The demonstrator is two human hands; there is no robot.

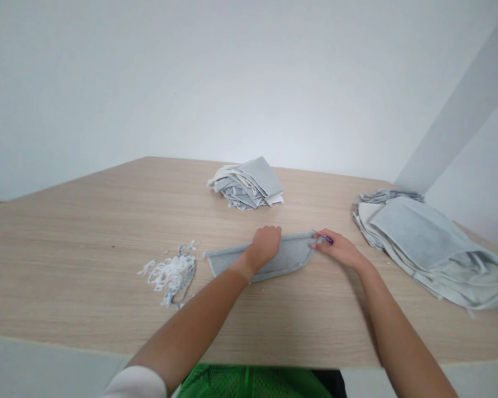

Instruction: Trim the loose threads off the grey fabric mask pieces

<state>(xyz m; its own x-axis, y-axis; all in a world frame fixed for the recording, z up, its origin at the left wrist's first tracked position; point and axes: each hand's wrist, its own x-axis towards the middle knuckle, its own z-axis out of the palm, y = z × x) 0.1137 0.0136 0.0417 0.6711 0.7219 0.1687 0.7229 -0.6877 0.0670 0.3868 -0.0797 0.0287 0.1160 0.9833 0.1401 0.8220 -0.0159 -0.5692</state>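
A flat grey fabric piece [295, 252] with stitched, raised edges lies across the table in front of me. My left hand [267, 243] is closed on its upper edge near the middle, with the fingertips hidden from view. At the fabric's right end, my right hand [334, 249] grips a small purple-handled tool [327, 239]. The tool's thin pointed tip reaches toward the upper right corner of the fabric; whether it is a seam ripper or thread snips I cannot tell. Fingers of the right hand also touch that end of the fabric.
A tangle of white and grey thread scraps [168, 275] lies left of the fabric. Behind it sits a folded pile of grey and cream fabric pieces [253, 182]. A larger fabric stack [423, 237] covers the right side of the wooden table [108, 221], near the wall.
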